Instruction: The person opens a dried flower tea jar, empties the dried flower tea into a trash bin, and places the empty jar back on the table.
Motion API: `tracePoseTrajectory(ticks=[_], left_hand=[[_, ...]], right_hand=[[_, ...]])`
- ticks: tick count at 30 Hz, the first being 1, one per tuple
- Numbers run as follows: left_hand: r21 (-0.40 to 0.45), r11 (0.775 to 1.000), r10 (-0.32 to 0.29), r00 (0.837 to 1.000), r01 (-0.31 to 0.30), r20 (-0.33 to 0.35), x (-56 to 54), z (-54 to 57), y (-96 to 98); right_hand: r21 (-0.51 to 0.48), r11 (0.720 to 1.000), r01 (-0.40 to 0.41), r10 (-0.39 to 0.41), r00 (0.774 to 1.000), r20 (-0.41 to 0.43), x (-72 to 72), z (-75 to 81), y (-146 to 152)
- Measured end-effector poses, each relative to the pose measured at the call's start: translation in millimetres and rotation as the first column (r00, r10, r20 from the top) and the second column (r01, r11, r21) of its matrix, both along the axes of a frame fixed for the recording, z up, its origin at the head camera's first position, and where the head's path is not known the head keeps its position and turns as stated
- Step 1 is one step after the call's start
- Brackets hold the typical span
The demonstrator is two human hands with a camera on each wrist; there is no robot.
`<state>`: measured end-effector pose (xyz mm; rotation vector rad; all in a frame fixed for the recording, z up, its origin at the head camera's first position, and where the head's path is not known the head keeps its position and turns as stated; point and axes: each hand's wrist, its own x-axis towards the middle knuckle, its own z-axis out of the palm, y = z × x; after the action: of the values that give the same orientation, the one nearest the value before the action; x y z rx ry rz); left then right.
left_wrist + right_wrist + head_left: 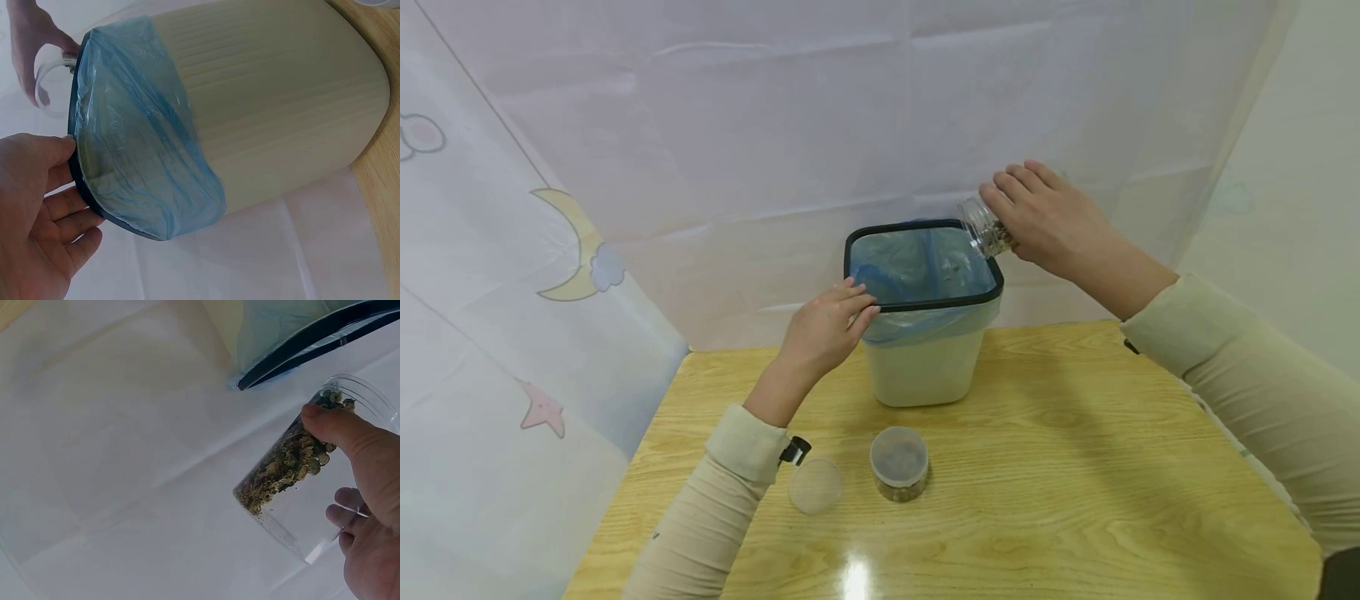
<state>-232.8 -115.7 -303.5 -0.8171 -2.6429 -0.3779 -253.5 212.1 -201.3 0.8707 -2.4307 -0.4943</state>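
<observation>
A cream trash bin [925,367] with a black rim is lined with a blue plastic bag [137,125]. My left hand [831,329] holds the bin's rim at its near left corner, the thumb and fingers at the black edge. In my right hand [1048,221] is a clear jar [294,462], tilted over the right side of the bin with its mouth toward the bag. Dried flower buds [294,453] lie along the jar's lower side, reaching near its mouth. A few small bits show on the bag inside the bin.
On the wooden table [1075,467], a second jar [900,467] with a translucent lid stands in front of the bin. A loose round lid [816,486] lies left of it. Behind the bin hangs a pale wall covering [775,150].
</observation>
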Motion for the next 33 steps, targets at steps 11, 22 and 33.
tracePoseTrajectory(ticks=[11,22,33], left_hand=[[0.005,1.000,-0.003,1.000,0.003,-0.004,0.2,0.8,-1.0],[0.009,1.000,-0.010,1.000,0.010,-0.010,-0.4,0.1,-0.5],[0.002,1.000,-0.008,1.000,0.008,0.005,-0.5,-0.1,-0.1]], right_hand=[[0.002,1.000,-0.028,0.028,0.999,-0.033,-1.7,-0.6,-0.3],[0.004,1.000,-0.025,0.025,0.999,-0.021,-1.3,-0.1,-0.7],[0.013,0.999,-0.030,0.031,0.999,-0.028,-1.2,-2.1,-1.1]])
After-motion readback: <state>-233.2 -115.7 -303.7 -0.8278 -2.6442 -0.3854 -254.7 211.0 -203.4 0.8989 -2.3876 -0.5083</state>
